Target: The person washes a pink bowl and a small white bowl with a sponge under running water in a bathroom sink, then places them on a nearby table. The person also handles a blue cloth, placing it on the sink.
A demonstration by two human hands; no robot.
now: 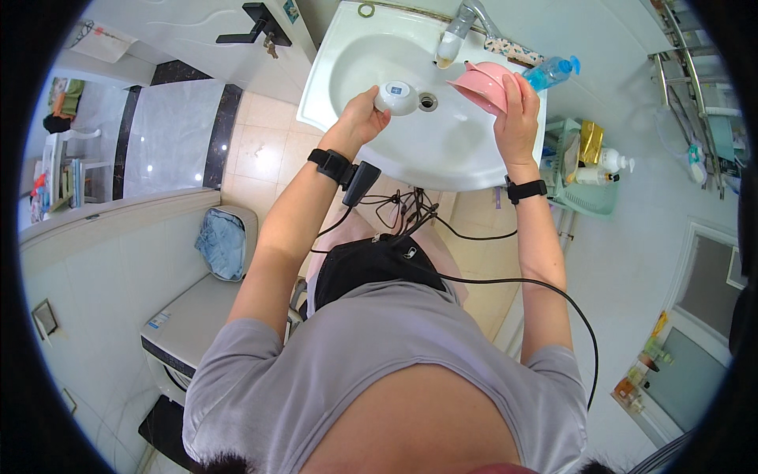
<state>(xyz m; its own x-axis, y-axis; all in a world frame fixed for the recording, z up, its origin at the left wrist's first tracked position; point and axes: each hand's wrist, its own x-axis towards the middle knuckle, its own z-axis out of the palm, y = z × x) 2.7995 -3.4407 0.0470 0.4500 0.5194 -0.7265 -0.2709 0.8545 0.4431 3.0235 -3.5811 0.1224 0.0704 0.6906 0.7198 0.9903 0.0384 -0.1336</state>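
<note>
Over the left part of a white washbasin (474,145), my left hand (364,115) grips a small rounded white object (398,102) with a blue mark on top; what it is I cannot tell. It is just left of the metal drain (428,102). My right hand (518,112) holds a pink bowl-like container (487,86), tilted, above the right side of the basin. Its far side has small pointed parts. The chrome faucet (453,41) stands at the back of the basin, between and beyond both hands.
A clear bottle of blue liquid with a pump (551,72) is beside the right hand. A green plastic basket (586,198) with bottles hangs right of the basin. Black cables (414,207) dangle below its front edge. A door handle (254,29) is at upper left.
</note>
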